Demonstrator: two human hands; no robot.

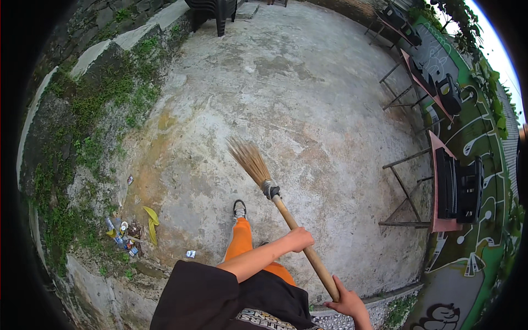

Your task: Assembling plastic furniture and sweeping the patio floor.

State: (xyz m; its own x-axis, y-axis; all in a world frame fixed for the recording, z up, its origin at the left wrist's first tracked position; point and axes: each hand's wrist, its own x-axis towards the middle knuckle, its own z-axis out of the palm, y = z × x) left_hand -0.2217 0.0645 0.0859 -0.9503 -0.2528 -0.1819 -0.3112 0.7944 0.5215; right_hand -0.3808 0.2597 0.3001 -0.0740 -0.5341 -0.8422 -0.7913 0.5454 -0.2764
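A stick broom (250,162) with stiff brown bristles and a long wooden handle slants across the middle of the view. Its bristles point up and left over the concrete floor (330,93); whether they touch it I cannot tell. Dark wrapping binds the bristles to the handle. My left hand (300,239) is wrapped round the middle of the handle. Lower down, near its end, my right hand (346,302) grips the same handle. Left of my feet lie a small heap of litter (124,236), a yellow leaf (151,224) and a crumpled wrapper (191,254).
Along the left runs a mossy stone wall (93,104) with weeds at its foot. Tables (443,181) with black chairs (469,190) on top line the painted wall (487,242) at right. Stacked dark chairs (221,14) stand at the far end.
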